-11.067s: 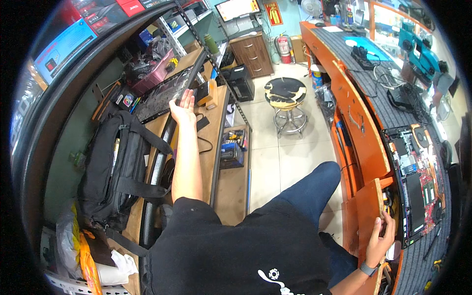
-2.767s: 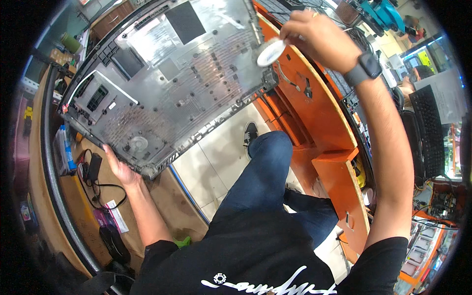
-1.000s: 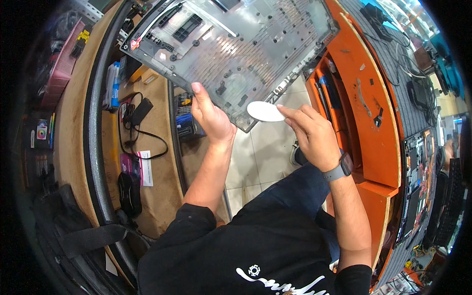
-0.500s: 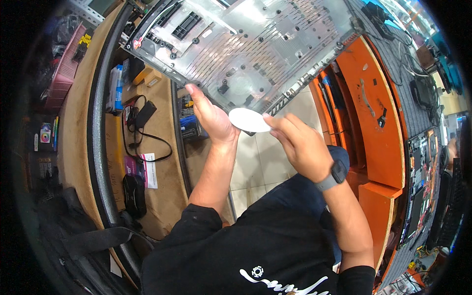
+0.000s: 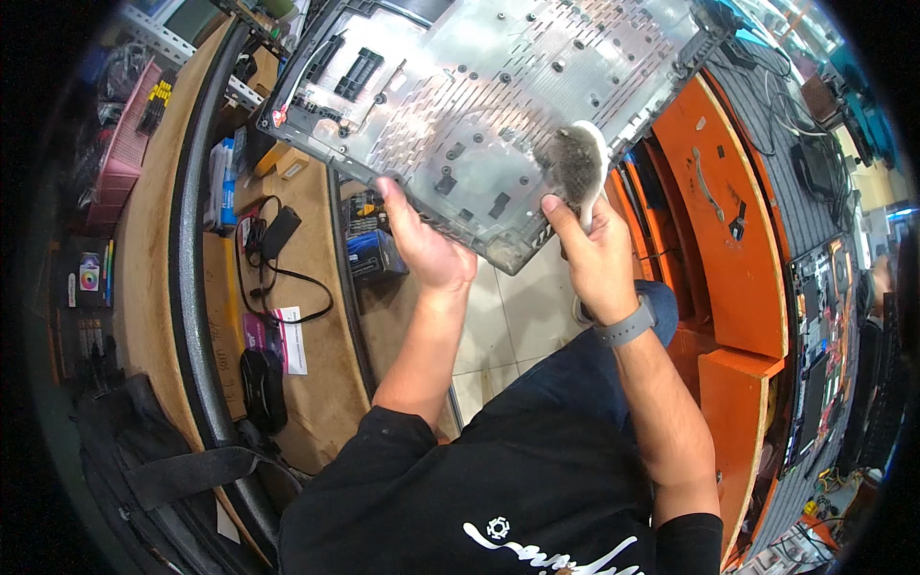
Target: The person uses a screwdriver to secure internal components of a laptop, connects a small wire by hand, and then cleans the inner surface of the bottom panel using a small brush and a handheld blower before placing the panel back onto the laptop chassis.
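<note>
My left hand [image 5: 431,254] is closed on the near left edge of a laptop case panel [image 5: 450,86], held tilted up at the top of the view with its inner side showing vents, screw posts and foil. My right hand [image 5: 599,264] grips an oval white-backed brush [image 5: 573,158], its dusty dark grey bristles now showing, at the panel's lower right, beside a grimy corner. A smartwatch strap circles my right wrist.
A wooden shelf [image 5: 163,383] on my left bears a charger [image 5: 280,230] and a black bag [image 5: 125,460]. To my right are orange drawer fronts [image 5: 728,240], an opened laptop [image 5: 813,355] and cables. A partly hidden hand [image 5: 877,273] appears at far right.
The brush has turned from white back to bristle side and moved up and right with my right hand. My left hand and the panel have shifted slightly right and down.
</note>
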{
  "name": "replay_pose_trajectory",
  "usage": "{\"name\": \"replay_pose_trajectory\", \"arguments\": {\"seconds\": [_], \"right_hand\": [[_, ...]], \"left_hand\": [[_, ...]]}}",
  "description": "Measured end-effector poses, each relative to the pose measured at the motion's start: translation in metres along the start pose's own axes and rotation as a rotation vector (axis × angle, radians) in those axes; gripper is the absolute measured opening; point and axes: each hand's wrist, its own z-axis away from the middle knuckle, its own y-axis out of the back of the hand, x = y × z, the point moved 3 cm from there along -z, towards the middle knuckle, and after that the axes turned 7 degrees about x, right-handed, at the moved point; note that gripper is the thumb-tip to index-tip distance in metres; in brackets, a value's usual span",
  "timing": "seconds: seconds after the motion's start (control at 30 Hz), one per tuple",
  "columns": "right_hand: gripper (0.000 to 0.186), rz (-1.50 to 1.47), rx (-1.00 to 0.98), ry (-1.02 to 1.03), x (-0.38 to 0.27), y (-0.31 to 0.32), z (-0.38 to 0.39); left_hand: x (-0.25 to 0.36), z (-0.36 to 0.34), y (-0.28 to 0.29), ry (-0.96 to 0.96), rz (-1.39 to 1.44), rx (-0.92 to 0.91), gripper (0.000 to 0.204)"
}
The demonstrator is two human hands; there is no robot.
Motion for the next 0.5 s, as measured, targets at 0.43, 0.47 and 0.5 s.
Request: {"name": "replay_pose_trajectory", "arguments": {"seconds": [0.43,0.47,0.5], "right_hand": [[0.034,0.366,0.005,0.343,-0.028,0.041,0.007],[0.036,0.425,-0.053,0.467,-0.026,0.037,0.008],[0.034,0.574,-0.129,0.569,-0.024,0.033,0.015]], "left_hand": [[0.005,-0.017,0.012,0.114,0.106,0.000,0.042],[0.005,-0.016,0.011,0.121,0.107,-0.011,0.043],[0.004,-0.015,0.010,0.126,0.107,-0.021,0.044]]}}
